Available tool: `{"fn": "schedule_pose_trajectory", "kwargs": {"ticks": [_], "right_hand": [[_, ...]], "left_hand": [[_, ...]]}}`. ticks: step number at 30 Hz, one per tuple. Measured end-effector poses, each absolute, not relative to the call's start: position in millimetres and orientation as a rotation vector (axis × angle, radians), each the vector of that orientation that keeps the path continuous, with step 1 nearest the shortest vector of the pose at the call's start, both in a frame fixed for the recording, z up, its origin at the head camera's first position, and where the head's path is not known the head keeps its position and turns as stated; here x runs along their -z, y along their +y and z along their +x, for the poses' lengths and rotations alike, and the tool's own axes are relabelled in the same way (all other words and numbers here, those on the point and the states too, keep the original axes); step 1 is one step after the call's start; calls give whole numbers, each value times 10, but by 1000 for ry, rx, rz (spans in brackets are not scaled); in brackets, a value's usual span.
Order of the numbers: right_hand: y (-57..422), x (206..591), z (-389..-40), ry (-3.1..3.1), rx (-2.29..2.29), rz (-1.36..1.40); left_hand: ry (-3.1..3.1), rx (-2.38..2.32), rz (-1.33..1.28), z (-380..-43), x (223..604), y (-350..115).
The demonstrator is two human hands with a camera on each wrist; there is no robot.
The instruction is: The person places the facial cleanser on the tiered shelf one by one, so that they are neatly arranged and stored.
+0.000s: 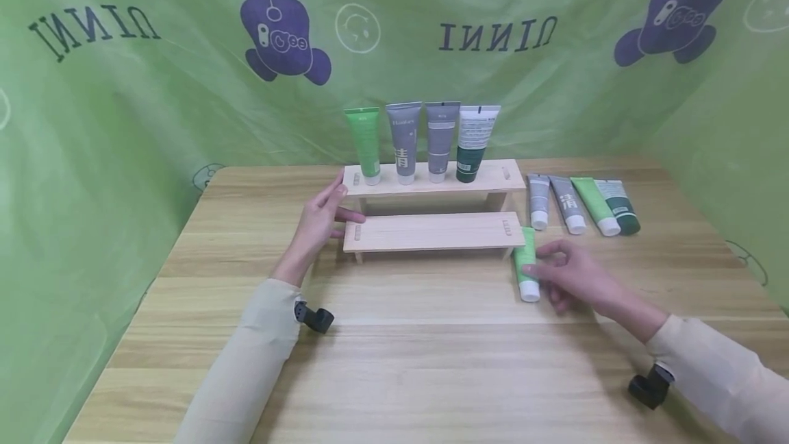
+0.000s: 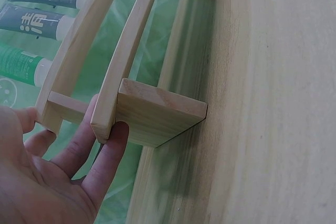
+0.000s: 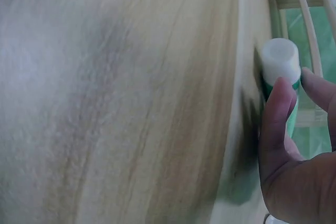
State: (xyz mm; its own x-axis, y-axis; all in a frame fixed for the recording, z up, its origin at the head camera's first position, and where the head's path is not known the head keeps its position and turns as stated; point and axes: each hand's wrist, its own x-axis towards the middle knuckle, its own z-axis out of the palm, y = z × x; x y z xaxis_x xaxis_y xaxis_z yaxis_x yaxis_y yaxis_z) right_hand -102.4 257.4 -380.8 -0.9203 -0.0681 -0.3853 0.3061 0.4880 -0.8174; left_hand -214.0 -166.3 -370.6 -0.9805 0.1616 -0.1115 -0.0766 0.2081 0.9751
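In the head view, my left hand (image 1: 318, 219) touches the left end of a two-tier wooden stand (image 1: 431, 231). Up close, its fairly straight fingers (image 2: 107, 166) rest about the end of the lower shelf (image 2: 121, 56), with the thumb by the upper one. My right hand (image 1: 573, 276) pinches a light green squeeze tube (image 1: 527, 262) with a white cap (image 3: 281, 59), beside the stand's right front corner. Whether this tube touches the table cannot be told. Upright on the upper shelf are a green tube (image 1: 366, 142), two grey tubes (image 1: 404, 142) and a white-and-dark-green tube (image 1: 474, 142).
Right of the stand, several tubes lie on the wooden table (image 1: 401, 362): two grey ones (image 1: 568, 203), a light green one (image 1: 595, 205) and a white-and-dark-green one (image 1: 619, 204). A green printed curtain (image 1: 394, 74) hangs behind and at both sides.
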Motion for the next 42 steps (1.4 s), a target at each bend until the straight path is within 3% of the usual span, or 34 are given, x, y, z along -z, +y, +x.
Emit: {"fn": "schedule_pose_trajectory", "kwargs": {"ticks": [16, 42], "right_hand": [[2512, 3795, -1152, 2460, 1073, 187], [2610, 3755, -967, 2503, 1141, 159]], "left_hand": [[2289, -1868, 84, -2143, 3703, -1667], [2288, -1861, 89, -2149, 3717, -1663]]}}
